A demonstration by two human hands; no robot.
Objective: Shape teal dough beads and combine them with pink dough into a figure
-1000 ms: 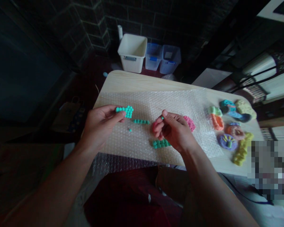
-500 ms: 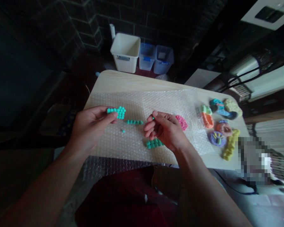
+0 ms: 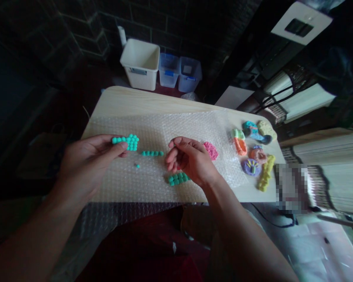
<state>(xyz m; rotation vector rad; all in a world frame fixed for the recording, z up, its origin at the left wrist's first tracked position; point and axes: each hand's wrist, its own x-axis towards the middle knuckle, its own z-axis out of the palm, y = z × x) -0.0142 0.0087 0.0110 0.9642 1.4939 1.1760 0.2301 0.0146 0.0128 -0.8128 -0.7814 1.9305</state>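
Observation:
My left hand (image 3: pixel 90 166) is closed, with thumb and fingers pinching a flat turquoise piece of joined clay balls (image 3: pixel 132 142) above the bubble wrap. To its right, my right hand (image 3: pixel 194 158) has its thumb against the index fingertip. Whatever is in that pinch is hidden now. Between the hands lies a short row of green clay balls (image 3: pixel 152 153). One loose turquoise ball (image 3: pixel 137 166) rests in front of it. A darker green block of clay balls (image 3: pixel 179 179) sits partly under my right hand. Beside that hand is a pink textured clay piece (image 3: pixel 211 151).
Bubble wrap (image 3: pixel 120 184) covers much of the wooden table (image 3: pixel 129 100). At the right stand several coloured clay shapes, among them an orange one (image 3: pixel 240 146), a purple disc (image 3: pixel 250 167) and a yellow strip (image 3: pixel 266 172). Beyond the table are a white bin (image 3: pixel 141 74) and blue-tinted boxes (image 3: pixel 168 74).
The whole view has shifted, so table and hands appear further left. The small green ball seen at my right fingertips earlier no longer shows. My left hand keeps the turquoise piece.

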